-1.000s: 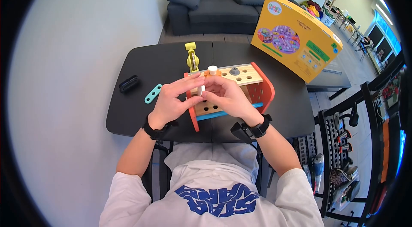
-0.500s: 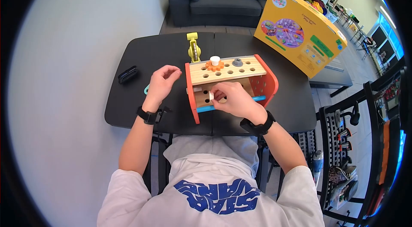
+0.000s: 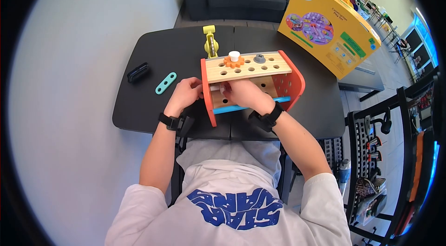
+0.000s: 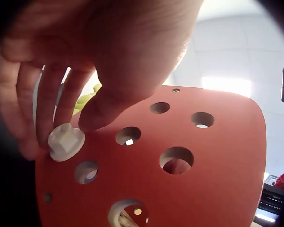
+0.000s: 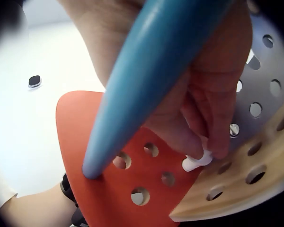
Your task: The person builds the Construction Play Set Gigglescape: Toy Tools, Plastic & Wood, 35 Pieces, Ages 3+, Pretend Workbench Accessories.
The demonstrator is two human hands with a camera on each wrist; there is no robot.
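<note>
A toy workbench with red side panels (image 3: 207, 99) stands in front of me. My left hand (image 3: 186, 92) is at the outer face of its left panel. There, in the left wrist view, thumb and fingers hold a white bolt head (image 4: 66, 142) with a round flange. My right hand (image 3: 248, 93) reaches inside the bench, below the wooden top. It pinches a white nut (image 5: 207, 158) by the white bolt shaft (image 5: 190, 164) that juts inward from the same panel. The blue bar (image 5: 132, 90) crosses in front of the right hand.
An orange gear (image 3: 234, 62) under a white peg and a grey piece (image 3: 259, 59) sit on the bench top. Behind stands a yellow-green toy tool (image 3: 211, 45). A teal strip (image 3: 166, 83) and a black case (image 3: 138, 73) lie left; a yellow box (image 3: 330, 27) stands back right.
Both hands were together above the bench with a white piece, then parted. The right hand has carried the white nut inside the bench; the left has moved to the left panel's outer side.
</note>
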